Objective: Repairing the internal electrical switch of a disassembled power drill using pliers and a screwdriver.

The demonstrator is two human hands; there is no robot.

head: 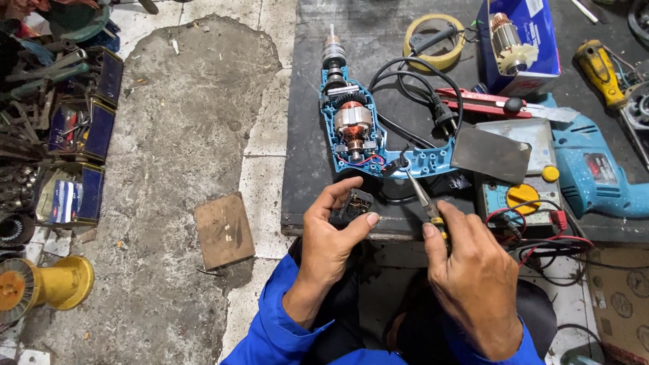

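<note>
While left hand [329,238] grips switch [355,204], right hand [473,270] grips screwdriver [420,196]; armature [508,42] in blue box [537,40].

A power-tool repair workshop, set low to the ground. A dark bench [318,135] carries an opened blue drill [368,128] with its motor bared. Right of the drill lie a multimeter [517,196], a second drill [595,176], a spare armature [508,42] in a box, and a tape roll [436,40]. Left of the drill, across the cracked concrete floor [182,122], are boxes [81,135] of worn parts and a yellow wire spool [40,287].
</note>
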